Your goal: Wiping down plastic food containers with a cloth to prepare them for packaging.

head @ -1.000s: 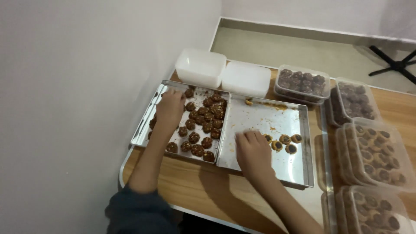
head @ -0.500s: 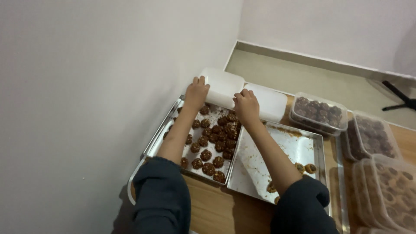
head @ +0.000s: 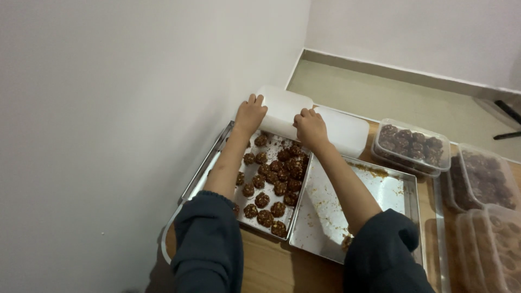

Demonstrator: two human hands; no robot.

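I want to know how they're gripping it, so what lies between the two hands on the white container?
In the head view, only the bare white container wall lies between the left hand and the right hand; both hands rest on it.

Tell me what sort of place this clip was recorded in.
Probably a home or small baking workspace. Two metal trays sit on a wooden table pushed into a wall corner, one full of chocolate cookies, with lidded plastic tubs of cookies alongside. Both hands rest on a white container.
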